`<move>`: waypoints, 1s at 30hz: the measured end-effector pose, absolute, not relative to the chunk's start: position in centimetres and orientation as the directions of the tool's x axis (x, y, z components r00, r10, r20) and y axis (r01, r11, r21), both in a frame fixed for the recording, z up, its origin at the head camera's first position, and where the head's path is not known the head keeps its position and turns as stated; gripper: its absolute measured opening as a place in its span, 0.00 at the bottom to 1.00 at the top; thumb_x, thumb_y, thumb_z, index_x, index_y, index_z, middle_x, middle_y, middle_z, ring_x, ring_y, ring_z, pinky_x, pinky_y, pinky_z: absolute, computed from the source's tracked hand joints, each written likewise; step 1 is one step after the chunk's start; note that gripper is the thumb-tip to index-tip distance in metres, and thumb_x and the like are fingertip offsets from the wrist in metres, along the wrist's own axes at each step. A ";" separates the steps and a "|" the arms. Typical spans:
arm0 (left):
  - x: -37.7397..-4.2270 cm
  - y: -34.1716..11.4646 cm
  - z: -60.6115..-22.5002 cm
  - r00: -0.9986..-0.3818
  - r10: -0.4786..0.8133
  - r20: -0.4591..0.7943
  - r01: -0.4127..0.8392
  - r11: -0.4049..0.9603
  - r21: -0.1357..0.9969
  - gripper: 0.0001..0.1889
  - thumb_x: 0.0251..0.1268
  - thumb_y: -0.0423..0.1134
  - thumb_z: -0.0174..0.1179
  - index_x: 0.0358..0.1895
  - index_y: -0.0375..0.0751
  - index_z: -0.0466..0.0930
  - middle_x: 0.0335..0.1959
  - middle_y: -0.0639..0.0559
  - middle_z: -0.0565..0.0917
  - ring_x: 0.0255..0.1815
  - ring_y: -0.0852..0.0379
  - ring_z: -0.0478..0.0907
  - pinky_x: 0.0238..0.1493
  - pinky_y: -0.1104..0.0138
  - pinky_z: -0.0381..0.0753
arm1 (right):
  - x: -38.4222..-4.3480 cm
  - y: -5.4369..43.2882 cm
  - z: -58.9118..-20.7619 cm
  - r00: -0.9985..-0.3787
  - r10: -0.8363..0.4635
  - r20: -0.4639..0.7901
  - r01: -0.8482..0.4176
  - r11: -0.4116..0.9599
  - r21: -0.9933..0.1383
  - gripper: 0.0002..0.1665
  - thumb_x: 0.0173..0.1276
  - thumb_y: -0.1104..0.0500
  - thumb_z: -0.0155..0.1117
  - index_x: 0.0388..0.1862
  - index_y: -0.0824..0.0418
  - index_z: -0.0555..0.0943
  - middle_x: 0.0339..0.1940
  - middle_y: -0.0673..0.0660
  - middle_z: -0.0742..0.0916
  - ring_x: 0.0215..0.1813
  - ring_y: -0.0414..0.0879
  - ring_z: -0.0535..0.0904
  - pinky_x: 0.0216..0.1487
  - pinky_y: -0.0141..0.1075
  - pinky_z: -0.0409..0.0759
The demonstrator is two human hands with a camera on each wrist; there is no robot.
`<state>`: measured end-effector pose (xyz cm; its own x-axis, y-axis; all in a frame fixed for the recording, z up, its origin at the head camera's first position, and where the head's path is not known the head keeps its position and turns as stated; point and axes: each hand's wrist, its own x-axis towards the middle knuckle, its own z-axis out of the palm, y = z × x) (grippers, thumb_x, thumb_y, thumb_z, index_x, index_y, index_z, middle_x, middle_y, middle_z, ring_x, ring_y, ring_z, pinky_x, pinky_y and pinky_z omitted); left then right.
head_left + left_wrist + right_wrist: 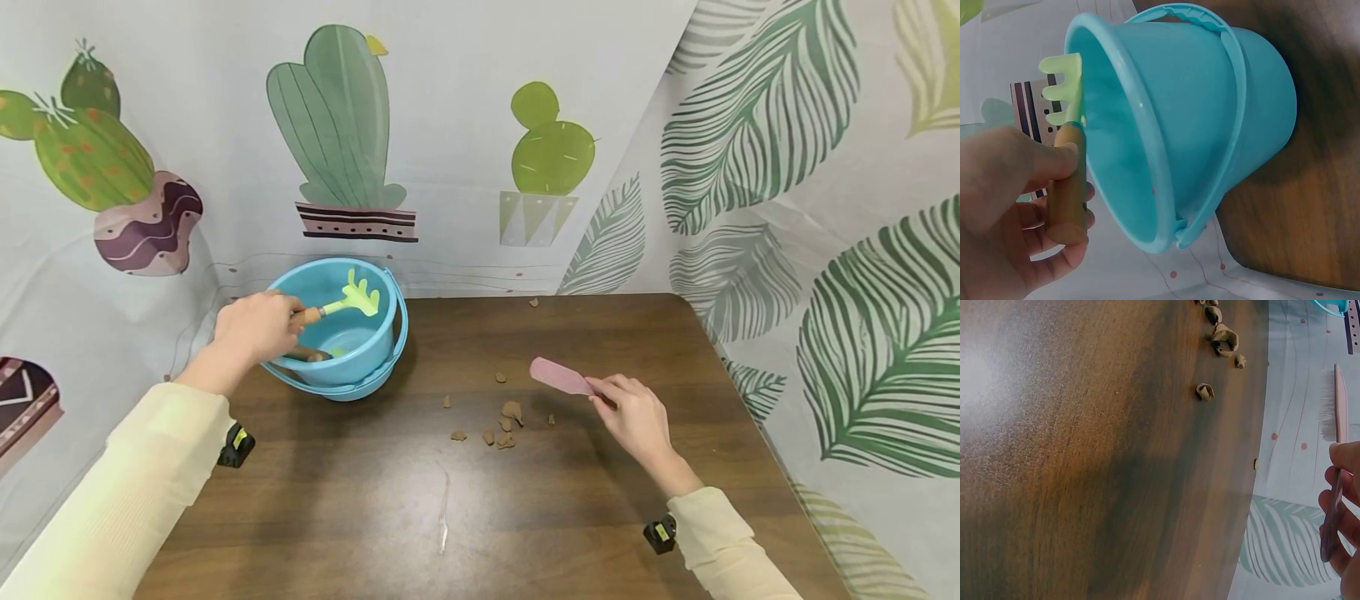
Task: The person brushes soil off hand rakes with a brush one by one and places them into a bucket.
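My left hand (pixel 258 323) grips the wooden handle of a small light-green hand rake (pixel 358 296), its prongs over the mouth of a blue bucket (pixel 360 367). In the left wrist view the thumb lies along the rake's handle (pixel 1067 187), beside the bucket's rim. Inside the bucket lies another wooden-handled tool (pixel 307 353), mostly hidden by the wall and hand. On the right, my right hand (pixel 630 410) pinches a pink brush (pixel 558 376) above the table. Its pale bristles (pixel 1329 412) show in the right wrist view.
Several brown, curled scraps (pixel 512 410) lie scattered mid-table, with one more small piece (pixel 534 302) near the back edge. The dark wooden table (pixel 360 500) meets a patterned cloth backdrop (pixel 457 167) behind. The bucket's handle (pixel 403 325) hangs down around its side.
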<state>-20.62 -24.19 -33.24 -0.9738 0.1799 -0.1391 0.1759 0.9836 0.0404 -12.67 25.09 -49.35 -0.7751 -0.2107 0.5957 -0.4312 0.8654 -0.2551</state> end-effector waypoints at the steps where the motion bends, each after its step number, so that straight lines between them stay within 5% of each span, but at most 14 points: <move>1: -20.7 -24.1 -33.2 -0.973 0.176 -0.147 0.172 0.984 0.041 0.23 0.62 0.51 0.55 0.55 0.42 0.76 0.50 0.32 0.78 0.40 0.35 0.77 0.24 0.50 0.73 | -12.7 25.1 -49.4 -0.775 -0.211 0.595 -0.431 0.865 -0.256 0.16 0.49 0.60 0.71 0.40 0.55 0.86 0.30 0.49 0.85 0.27 0.44 0.76 0.25 0.40 0.72; 12: -22.0 -23.7 -33.1 -0.956 0.156 -0.247 0.157 0.987 0.014 0.21 0.66 0.54 0.48 0.51 0.44 0.80 0.50 0.33 0.77 0.40 0.38 0.76 0.26 0.51 0.73 | -12.7 25.0 -49.6 -0.784 -0.216 0.582 -0.428 0.867 -0.254 0.15 0.50 0.60 0.71 0.40 0.54 0.85 0.31 0.49 0.85 0.28 0.44 0.77 0.26 0.40 0.73; 23: -22.7 -23.9 -33.3 -0.942 0.115 -0.315 0.124 0.992 -0.009 0.23 0.66 0.50 0.51 0.58 0.40 0.74 0.55 0.30 0.73 0.41 0.36 0.74 0.27 0.54 0.73 | -12.7 25.0 -49.9 -0.786 -0.209 0.582 -0.423 0.869 -0.259 0.16 0.48 0.62 0.72 0.40 0.55 0.85 0.30 0.49 0.85 0.27 0.45 0.77 0.26 0.41 0.73; 30: -22.9 -23.2 -33.8 -0.937 0.116 -0.329 0.139 0.989 -0.046 0.35 0.53 0.60 0.60 0.58 0.38 0.74 0.54 0.30 0.74 0.41 0.37 0.75 0.28 0.53 0.75 | -12.7 24.7 -50.0 -0.776 -0.217 0.592 -0.429 0.870 -0.243 0.16 0.47 0.62 0.73 0.39 0.55 0.86 0.29 0.48 0.85 0.27 0.44 0.77 0.26 0.39 0.73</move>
